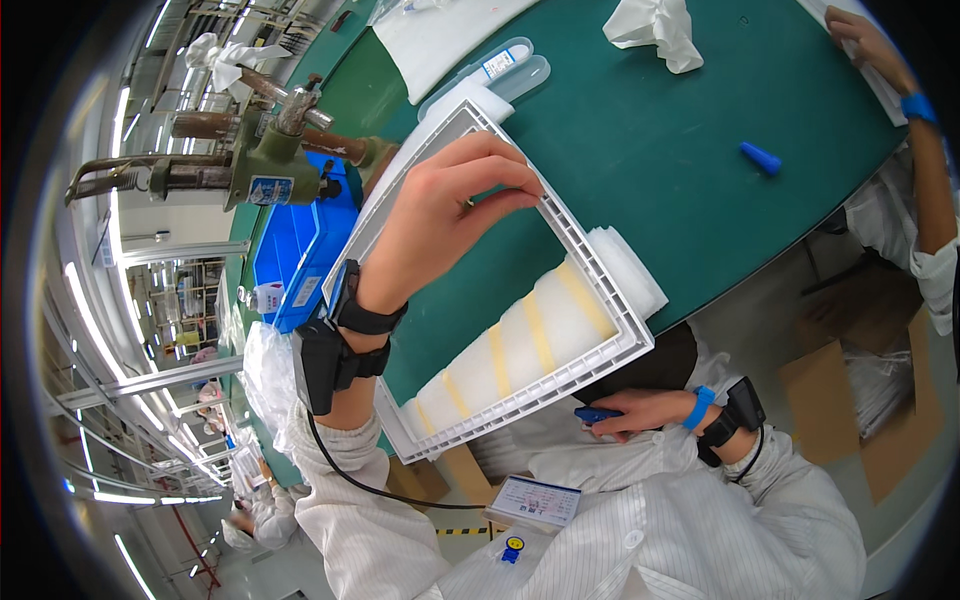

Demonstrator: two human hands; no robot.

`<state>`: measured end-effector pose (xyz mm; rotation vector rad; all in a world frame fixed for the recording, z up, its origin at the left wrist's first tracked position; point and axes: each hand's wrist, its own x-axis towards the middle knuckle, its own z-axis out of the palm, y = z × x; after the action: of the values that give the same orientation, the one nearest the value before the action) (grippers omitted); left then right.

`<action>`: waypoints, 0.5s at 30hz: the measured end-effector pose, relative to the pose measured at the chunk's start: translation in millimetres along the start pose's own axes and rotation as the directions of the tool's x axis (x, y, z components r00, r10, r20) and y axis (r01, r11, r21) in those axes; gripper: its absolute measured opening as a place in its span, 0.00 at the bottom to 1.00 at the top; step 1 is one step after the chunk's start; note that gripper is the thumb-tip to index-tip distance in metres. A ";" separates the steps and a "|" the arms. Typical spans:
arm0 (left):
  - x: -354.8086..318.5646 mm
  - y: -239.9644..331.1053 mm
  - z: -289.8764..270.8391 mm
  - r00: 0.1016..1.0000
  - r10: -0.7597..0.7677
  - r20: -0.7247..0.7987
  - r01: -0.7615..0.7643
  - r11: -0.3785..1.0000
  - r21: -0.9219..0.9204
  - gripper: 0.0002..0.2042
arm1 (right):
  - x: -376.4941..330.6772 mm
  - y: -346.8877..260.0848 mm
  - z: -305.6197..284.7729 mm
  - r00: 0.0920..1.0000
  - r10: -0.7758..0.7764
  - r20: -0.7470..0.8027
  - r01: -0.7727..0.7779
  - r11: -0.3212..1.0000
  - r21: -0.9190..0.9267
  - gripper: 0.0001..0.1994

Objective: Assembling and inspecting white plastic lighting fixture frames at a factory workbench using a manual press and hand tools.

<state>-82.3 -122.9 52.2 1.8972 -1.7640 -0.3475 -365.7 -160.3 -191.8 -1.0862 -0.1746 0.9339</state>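
Observation:
A white plastic rectangular frame (590,247) lies tilted in front of me, propped partly on the green table. My left hand (455,205) reaches across it, thumb and fingertips pinched together at the far right rim; anything between them is too small to make out. White foam wrap (515,345) with yellow tape bands lies along the near side, inside the frame. Below the near right corner, my right hand (648,410) is closed around a small dark blue tool (597,413), its kind partly hidden by the fingers.
On the green table (650,150) lie a blue conical cap (760,158), crumpled white cloth (655,30) and a clear plastic case (490,72). A metal clamp stand (275,150) and blue bin (305,245) stand left. Another person's hand (870,45) is far right, above an open carton (860,400).

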 end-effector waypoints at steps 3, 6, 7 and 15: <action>2.4 -2.5 2.8 0.999 -0.003 0.035 0.003 1.000 -0.014 0.07 | 0.3 -0.8 0.4 1.000 -0.030 0.003 0.030 0.999 0.034 0.19; 2.3 -8.5 4.0 0.999 0.011 0.033 -0.011 1.000 -0.009 0.07 | 1.2 0.6 0.2 0.998 -0.059 -0.012 0.060 0.997 0.056 0.21; 1.6 -9.6 4.1 1.000 0.012 0.029 -0.012 1.000 -0.010 0.08 | 1.7 0.4 0.2 0.999 -0.054 -0.007 0.054 0.997 0.060 0.21; 3.6 -14.6 5.7 0.998 0.060 0.003 -0.060 0.998 -0.011 0.08 | 2.8 -1.7 -1.8 0.998 -0.063 0.002 0.063 0.996 0.061 0.22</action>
<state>-72.5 -127.4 40.2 1.8328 -1.8133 -0.3376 -362.1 -159.7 -192.1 -1.0175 -0.1811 0.8797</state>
